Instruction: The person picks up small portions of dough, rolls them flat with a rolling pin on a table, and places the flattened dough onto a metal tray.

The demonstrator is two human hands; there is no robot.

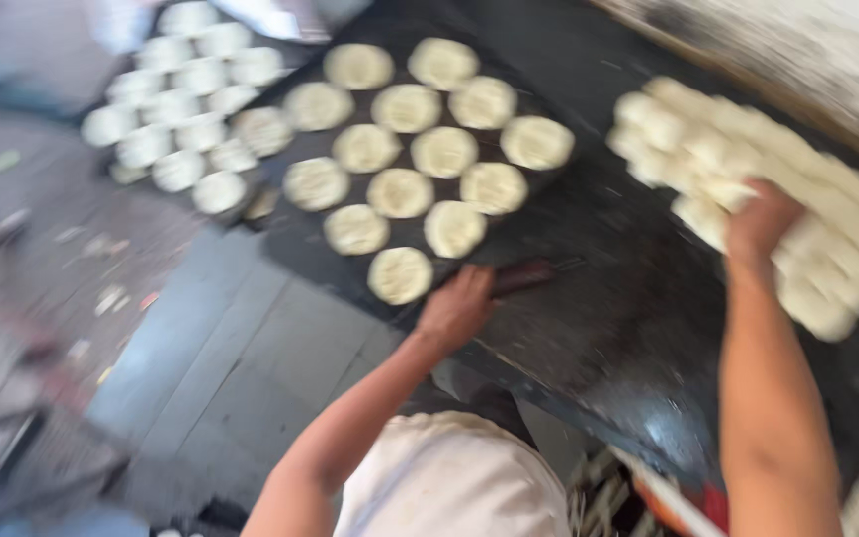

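Dark worktop (599, 298) carries a black tray (295, 249) of flattened dough rounds (400, 192); left hand (457, 306) grips its edge, right hand (760, 221) closes on heaped dough pieces (817, 219).

The second black rectangular tray (111, 94) lies at the far left of the dark, flour-dusted desk (608, 288). It carries rows of pale round dough discs (176, 119), closely packed. Left of the desk and lower, the grey plank floor (201, 368) shows scattered small debris (111, 298). Near the desk's front edge hangs a white cloth garment (449, 477). Motion blur obscures finer detail.
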